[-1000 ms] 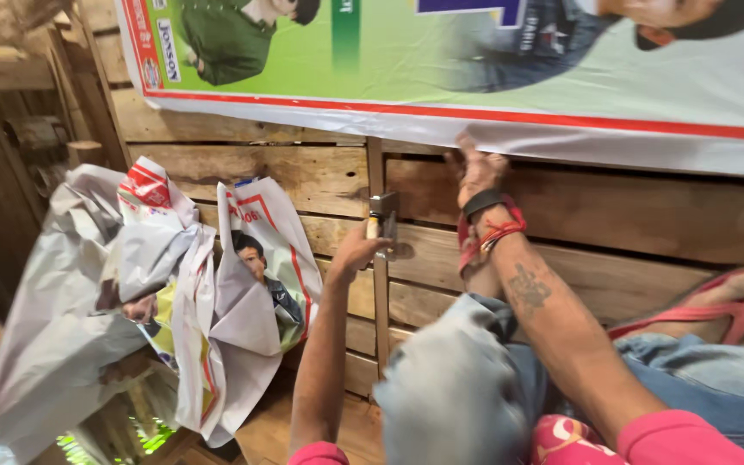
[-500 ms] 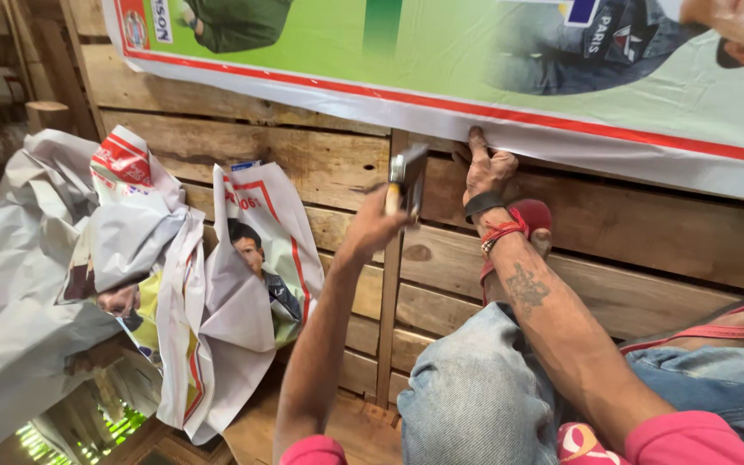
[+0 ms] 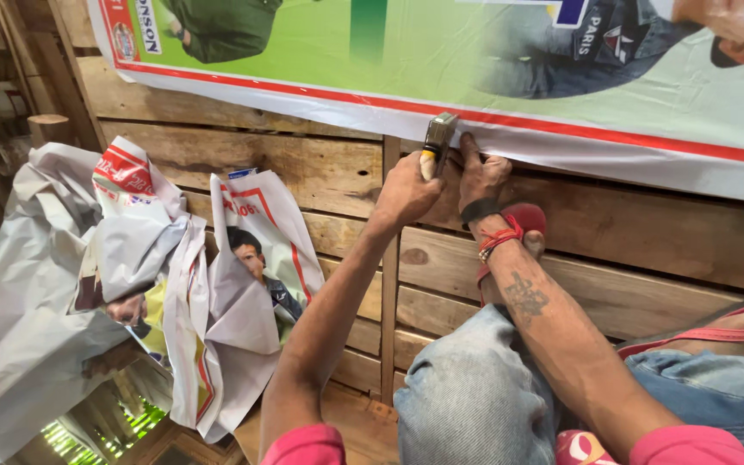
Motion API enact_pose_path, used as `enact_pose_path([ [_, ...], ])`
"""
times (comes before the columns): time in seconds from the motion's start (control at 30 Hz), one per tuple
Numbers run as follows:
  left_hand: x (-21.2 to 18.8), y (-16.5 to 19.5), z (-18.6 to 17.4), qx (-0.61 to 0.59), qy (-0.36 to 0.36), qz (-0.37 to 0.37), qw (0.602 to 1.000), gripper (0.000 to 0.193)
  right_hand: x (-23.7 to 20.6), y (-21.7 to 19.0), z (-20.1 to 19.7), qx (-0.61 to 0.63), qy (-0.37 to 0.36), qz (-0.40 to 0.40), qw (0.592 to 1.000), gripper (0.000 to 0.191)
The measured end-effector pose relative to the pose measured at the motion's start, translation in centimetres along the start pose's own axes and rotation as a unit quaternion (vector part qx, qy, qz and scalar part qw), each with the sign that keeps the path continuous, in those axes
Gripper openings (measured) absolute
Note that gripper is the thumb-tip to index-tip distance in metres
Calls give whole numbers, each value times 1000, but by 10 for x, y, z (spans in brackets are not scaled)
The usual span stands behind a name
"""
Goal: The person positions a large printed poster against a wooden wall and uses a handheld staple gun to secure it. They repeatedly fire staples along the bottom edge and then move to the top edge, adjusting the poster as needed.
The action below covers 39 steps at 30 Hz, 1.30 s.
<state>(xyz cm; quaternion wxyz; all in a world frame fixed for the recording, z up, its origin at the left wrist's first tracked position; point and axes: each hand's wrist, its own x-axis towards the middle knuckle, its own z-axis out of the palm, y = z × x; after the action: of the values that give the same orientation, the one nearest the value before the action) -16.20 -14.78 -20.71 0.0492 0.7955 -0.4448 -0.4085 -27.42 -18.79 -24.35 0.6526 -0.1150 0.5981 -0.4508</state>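
Observation:
My left hand (image 3: 406,194) grips the yellow-and-black handle of a hammer (image 3: 438,136). Its metal head rests at the white lower edge of a large printed green banner (image 3: 372,69) with a red stripe. My right hand (image 3: 481,176), with a black band and red cords at the wrist, presses its fingertips on that banner edge right beside the hammer head. Whether a nail sits under the fingers cannot be seen. The banner lies over rough wooden planks (image 3: 269,168).
A crumpled heap of white printed banner sheets (image 3: 131,258) lies at the left on the planks. My bent knee in faded jeans (image 3: 475,396) is below my hands. A red sandal (image 3: 523,220) sits behind my right wrist, another (image 3: 716,331) at the right.
My left hand has lifted the hammer from the lower plank seam up to the banner's edge. My right hand stays pressed on that edge.

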Motion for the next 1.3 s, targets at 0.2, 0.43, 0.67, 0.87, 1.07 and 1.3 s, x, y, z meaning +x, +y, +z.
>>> enact_pose_path([
  [0.2, -6, 15, 22, 50, 81, -59, 994, 21, -2, -20, 6, 52, -34, 48, 997, 19],
  [0.43, -8, 15, 30, 39, 118, -96, 988, 23, -1, -36, 8, -114, -21, -45, 992, 22],
  [0.67, -46, -22, 17, -366, -64, -55, 927, 31, -3, -44, -11, -211, 13, 38, 977, 34],
  [0.87, -62, 23, 21, -464, -119, -105, 872, 20, -2, -86, -55, 205, 149, 135, 958, 19],
  [1.07, -45, 57, 45, -334, -153, -29, 930, 32, 6, -85, -102, 8, 93, 1, 996, 66],
  [1.3, -15, 75, 71, -212, -94, -22, 972, 25, 20, -74, -110, -134, 113, -166, 970, 46],
])
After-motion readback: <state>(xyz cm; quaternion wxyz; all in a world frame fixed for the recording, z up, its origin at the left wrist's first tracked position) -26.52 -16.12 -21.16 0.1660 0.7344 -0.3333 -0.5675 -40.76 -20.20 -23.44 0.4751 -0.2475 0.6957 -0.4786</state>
